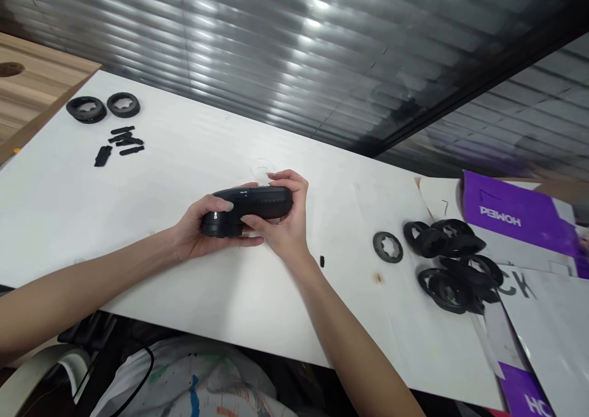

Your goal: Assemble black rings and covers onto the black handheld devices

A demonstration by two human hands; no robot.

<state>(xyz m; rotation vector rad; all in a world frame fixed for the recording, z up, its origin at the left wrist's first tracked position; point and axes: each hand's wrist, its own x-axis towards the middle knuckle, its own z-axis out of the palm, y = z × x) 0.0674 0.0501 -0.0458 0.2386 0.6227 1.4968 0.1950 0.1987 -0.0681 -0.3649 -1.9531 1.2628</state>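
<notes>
Above the middle of the white table, I hold a black handheld electric device [264,202] with both hands. Its wide, rounded head points left, and small white markings show on its top and side; its exact kind I cannot tell. Around the head end, my left hand [196,224] is closed, thumb on top and fingers beneath. My right hand [292,221] grips the handle end, with the thumb on the near side and the fingertips over the far edge. The palms hide parts of the device. A tiny black piece [322,261] lies on the table right of my right forearm.
Several black rings [453,270] lie heaped at the right, beside a flat dark ring [388,247]. More black rings [123,105] and small black strips [132,150] are at the far left. Purple-and-white boxes [515,218] cover the right end. A ribbed metallic wall [239,49] borders the back.
</notes>
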